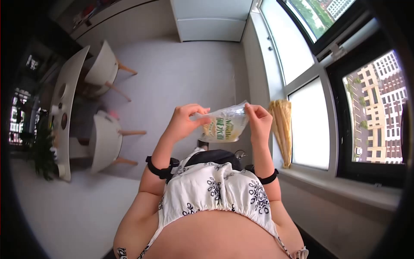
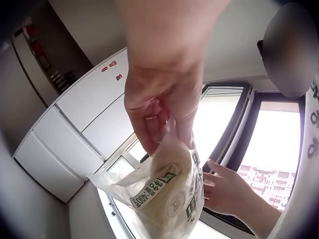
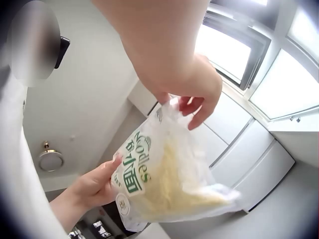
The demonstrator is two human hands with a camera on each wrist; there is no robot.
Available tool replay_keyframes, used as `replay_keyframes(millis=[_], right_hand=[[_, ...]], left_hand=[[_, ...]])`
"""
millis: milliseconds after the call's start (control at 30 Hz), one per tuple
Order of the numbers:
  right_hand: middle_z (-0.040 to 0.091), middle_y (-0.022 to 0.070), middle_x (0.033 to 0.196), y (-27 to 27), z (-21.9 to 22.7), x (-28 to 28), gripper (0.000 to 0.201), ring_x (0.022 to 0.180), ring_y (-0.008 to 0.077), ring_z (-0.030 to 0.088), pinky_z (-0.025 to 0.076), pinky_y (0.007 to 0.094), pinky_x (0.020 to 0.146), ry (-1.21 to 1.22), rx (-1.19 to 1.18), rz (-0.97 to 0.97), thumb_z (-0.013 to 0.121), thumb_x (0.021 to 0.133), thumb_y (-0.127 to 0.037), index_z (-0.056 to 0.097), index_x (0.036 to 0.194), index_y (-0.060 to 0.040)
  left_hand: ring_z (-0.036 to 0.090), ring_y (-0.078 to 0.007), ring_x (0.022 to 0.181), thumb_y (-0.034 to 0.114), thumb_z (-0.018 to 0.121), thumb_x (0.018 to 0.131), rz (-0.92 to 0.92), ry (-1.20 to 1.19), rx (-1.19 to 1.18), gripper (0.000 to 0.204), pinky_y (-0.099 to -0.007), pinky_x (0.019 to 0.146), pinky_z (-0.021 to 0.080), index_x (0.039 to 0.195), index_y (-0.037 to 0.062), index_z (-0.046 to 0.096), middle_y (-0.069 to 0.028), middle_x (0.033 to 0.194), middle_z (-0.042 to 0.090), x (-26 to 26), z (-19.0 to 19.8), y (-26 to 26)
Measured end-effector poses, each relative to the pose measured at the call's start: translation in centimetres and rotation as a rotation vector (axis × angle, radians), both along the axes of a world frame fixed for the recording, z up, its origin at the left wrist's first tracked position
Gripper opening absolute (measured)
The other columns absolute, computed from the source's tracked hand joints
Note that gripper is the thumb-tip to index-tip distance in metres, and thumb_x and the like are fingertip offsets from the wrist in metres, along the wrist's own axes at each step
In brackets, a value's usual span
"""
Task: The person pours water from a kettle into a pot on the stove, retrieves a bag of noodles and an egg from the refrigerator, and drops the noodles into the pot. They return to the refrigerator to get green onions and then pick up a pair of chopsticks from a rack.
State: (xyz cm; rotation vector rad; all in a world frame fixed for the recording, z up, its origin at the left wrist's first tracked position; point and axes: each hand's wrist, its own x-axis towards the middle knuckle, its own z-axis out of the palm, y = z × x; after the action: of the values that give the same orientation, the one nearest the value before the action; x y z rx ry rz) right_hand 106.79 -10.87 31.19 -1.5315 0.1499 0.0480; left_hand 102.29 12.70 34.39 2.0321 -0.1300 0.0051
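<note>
A clear plastic bag of noodles [image 1: 224, 125] with green lettering hangs between both hands in front of the body. The left hand [image 1: 186, 123] pinches one side of it between thumb and fingers. At the opposite upper corner the right hand [image 1: 259, 123] pinches the plastic. In the left wrist view the left hand [image 2: 162, 99] grips the gathered plastic above the pale noodles [image 2: 172, 184]. The right wrist view shows the right hand [image 3: 192, 89] holding the bag's top, yellowish noodles [image 3: 172, 189] inside, and the left hand [image 3: 92, 186] at its printed side.
A tall bundle wrapped in tan material [image 1: 282, 129] leans by the window on the right, along the sill [image 1: 345, 187]. Two white chairs [image 1: 105, 140] with wooden legs stand at a white table [image 1: 64, 142] on the left. White cabinets [image 1: 211, 21] are at the far end.
</note>
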Motion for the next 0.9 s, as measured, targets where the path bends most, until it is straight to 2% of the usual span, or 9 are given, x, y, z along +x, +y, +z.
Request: replay_keyframes(millis=[100, 133, 233, 300, 367, 467, 767, 833, 900], right_hand=[[0.063, 0.0088, 0.107, 2.1, 2.0, 6.4, 0.042, 0.105, 0.0164, 0.056, 0.047, 0.0328, 0.087, -0.368, -0.217, -0.092, 0.075, 0.078, -0.021, 0.059, 0.111, -0.0009], [0.052, 0.0118, 0.130, 1.6, 2.0, 9.1, 0.063, 0.126, 0.0235, 0.045, 0.039, 0.0437, 0.102, -0.422, -0.253, 0.082, 0.078, 0.074, -0.022, 0.049, 0.127, -0.0065], [0.052, 0.0106, 0.133, 2.8, 3.8, 17.1, 0.066, 0.131, 0.0273, 0.041, 0.028, 0.0465, 0.109, -0.619, -0.470, 0.499, 0.078, 0.074, -0.023, 0.049, 0.130, -0.0059], [0.058, 0.0124, 0.126, 4.7, 3.6, 21.4, 0.061, 0.122, 0.0288, 0.051, 0.038, 0.0423, 0.103, -0.665, -0.578, 0.550, 0.078, 0.073, -0.022, 0.053, 0.127, -0.0064], [0.067, 0.0170, 0.092, 6.1, 2.5, 27.1, 0.038, 0.083, 0.0295, 0.066, 0.051, 0.0343, 0.076, -0.329, -0.494, 0.769, 0.076, 0.075, -0.022, 0.065, 0.107, -0.0045], [0.056, 0.0175, 0.061, 7.4, 0.7, 36.7, 0.025, 0.050, 0.0304, 0.051, 0.044, 0.0343, 0.050, -0.392, -0.646, 0.845, 0.075, 0.077, -0.022, 0.067, 0.087, -0.0006], [0.052, 0.0185, 0.055, 9.7, 1.3, 56.8, 0.024, 0.045, 0.0301, 0.045, 0.041, 0.0343, 0.047, -0.438, -0.619, 0.787, 0.071, 0.081, -0.021, 0.068, 0.077, 0.0020], [0.052, 0.0192, 0.055, 10.0, 1.5, 61.3, 0.023, 0.045, 0.0304, 0.044, 0.040, 0.0344, 0.046, -0.441, -0.612, 0.747, 0.071, 0.082, -0.020, 0.068, 0.076, 0.0024], [0.049, 0.0206, 0.054, 10.1, 1.6, 65.7, 0.022, 0.045, 0.0318, 0.040, 0.038, 0.0351, 0.046, -0.341, -0.650, 0.639, 0.069, 0.082, -0.017, 0.066, 0.076, 0.0029]], left_hand=[[0.063, -0.0141, 0.069, 0.015, 0.078, 0.073, -0.074, 0.022, 0.089, 0.018, -0.0261, 0.062, 0.046, 0.077, 0.0022, 0.066, -0.0041, 0.075, 0.068, 7.7, 0.5, 2.6], [0.058, -0.0129, 0.064, 0.015, 0.077, 0.074, -0.097, 0.042, 0.083, 0.018, -0.0259, 0.062, 0.046, 0.077, 0.0015, 0.067, -0.0054, 0.075, 0.069, 10.5, 0.7, 3.4], [0.059, -0.0125, 0.065, 0.014, 0.078, 0.073, -0.174, 0.075, 0.012, 0.017, -0.0262, 0.061, 0.047, 0.077, 0.0015, 0.067, -0.0055, 0.076, 0.069, 18.8, 0.8, 5.5], [0.057, -0.0122, 0.062, 0.017, 0.078, 0.073, -0.195, 0.055, 0.014, 0.018, -0.0264, 0.059, 0.045, 0.077, 0.0027, 0.068, -0.0055, 0.072, 0.067, 23.5, 0.1, 6.7], [0.056, -0.0119, 0.060, 0.021, 0.079, 0.072, -0.203, 0.024, 0.008, 0.019, -0.0266, 0.056, 0.044, 0.077, 0.0039, 0.070, -0.0055, 0.068, 0.066, 29.6, -1.0, 7.7], [0.059, -0.0120, 0.062, 0.019, 0.080, 0.070, -0.165, -0.048, 0.026, 0.018, -0.0262, 0.058, 0.045, 0.077, 0.0044, 0.071, -0.0058, 0.069, 0.067, 38.3, -2.1, 10.0], [0.063, -0.0132, 0.070, 0.015, 0.084, 0.064, -0.018, 0.103, 0.059, 0.021, -0.0286, 0.063, 0.048, 0.074, 0.0024, 0.071, -0.0060, 0.073, 0.069, 59.4, -2.0, 12.2], [0.064, -0.0145, 0.078, 0.033, 0.078, 0.074, -0.093, 0.163, 0.047, 0.032, -0.0300, 0.071, 0.049, 0.080, 0.0028, 0.070, -0.0064, 0.081, 0.069, 65.0, -3.6, 13.8], [0.064, -0.0165, 0.087, 0.055, 0.060, 0.084, -0.210, 0.111, -0.424, 0.054, -0.0313, 0.081, 0.047, 0.093, 0.0030, 0.068, -0.0065, 0.089, 0.069, 71.7, -6.7, 15.9]])
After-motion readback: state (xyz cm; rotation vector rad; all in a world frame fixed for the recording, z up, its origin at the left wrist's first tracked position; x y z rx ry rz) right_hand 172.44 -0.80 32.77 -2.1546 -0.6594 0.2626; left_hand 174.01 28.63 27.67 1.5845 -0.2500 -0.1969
